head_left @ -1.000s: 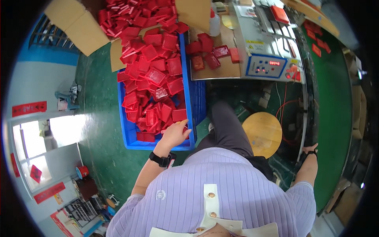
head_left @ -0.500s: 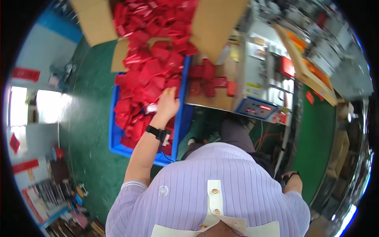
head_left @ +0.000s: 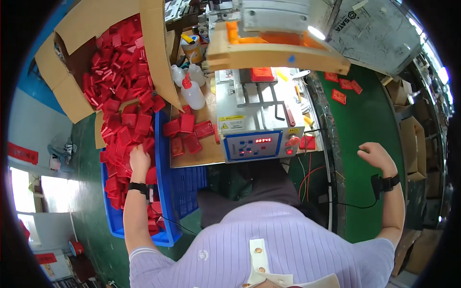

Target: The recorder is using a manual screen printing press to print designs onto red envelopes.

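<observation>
My left hand [head_left: 139, 158] reaches into a heap of red plastic cases [head_left: 142, 124] in a blue crate [head_left: 162, 206], its bent fingers among them; what they grip is unclear. My right hand [head_left: 377, 156] hangs in the air at the right above a green belt [head_left: 360, 211], loosely bent and empty, thumb apart. Between my hands stands a metal machine [head_left: 259, 116] with a control panel [head_left: 254, 144], a red piece [head_left: 261, 74] on its top and a wooden-framed screen [head_left: 278, 53] raised over it. More red cases [head_left: 187, 124] lie on a board left of the machine.
A large cardboard box [head_left: 72, 48] spills red cases into the crate. White squeeze bottles [head_left: 193, 96] and a can [head_left: 191, 47] stand behind the board. Several red pieces [head_left: 338, 96] lie on the belt's far part. Cardboard boxes [head_left: 413, 149] line the right. Hoses hang below the machine.
My view has swung toward the machine. My left hand has moved from the crate's edge deeper into the heap. My right hand has risen from the belt's near edge into the air.
</observation>
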A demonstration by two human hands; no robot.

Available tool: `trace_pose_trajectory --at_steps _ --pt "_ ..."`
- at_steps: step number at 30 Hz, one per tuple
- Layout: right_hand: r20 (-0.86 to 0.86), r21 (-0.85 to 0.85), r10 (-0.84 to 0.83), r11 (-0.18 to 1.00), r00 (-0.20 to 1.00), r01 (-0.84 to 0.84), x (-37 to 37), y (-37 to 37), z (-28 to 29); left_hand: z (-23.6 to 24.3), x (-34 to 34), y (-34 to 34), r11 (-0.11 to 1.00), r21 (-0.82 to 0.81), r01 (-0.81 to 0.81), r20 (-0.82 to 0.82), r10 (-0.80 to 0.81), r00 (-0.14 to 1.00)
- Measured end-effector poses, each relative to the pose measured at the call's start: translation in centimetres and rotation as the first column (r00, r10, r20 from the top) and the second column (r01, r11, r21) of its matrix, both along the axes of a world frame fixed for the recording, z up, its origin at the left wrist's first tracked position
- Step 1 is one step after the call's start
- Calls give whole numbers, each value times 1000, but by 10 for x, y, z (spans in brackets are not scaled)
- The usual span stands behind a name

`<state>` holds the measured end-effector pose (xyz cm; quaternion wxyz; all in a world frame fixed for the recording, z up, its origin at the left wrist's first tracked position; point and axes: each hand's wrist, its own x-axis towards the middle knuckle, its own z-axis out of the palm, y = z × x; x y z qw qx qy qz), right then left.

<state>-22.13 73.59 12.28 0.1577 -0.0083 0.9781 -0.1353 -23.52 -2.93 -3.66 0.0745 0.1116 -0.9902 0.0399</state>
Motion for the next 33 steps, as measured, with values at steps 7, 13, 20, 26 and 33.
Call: trace_pose_trajectory --at_steps 7,13,20,26,33 --pt "-24 -293 202 935 979 -200 0 -31 -54 83 30 101 368 918 149 -249 241 938" --pt "-106 -312 324 887 940 -341 -13 -42 -40 135 19 212 -121 977 176 -157 152 976" --pt "-195 -387 279 859 940 -335 -29 -45 -30 141 1 265 -384 918 95 -112 -23 993" --pt "-465 -408 286 770 838 -490 -109 -104 -29 133 -16 281 -509 861 4 -11 -11 1000" --pt "-704 -148 416 707 576 -692 -197 -217 -16 143 -34 282 -552 832 47 -151 -145 978"
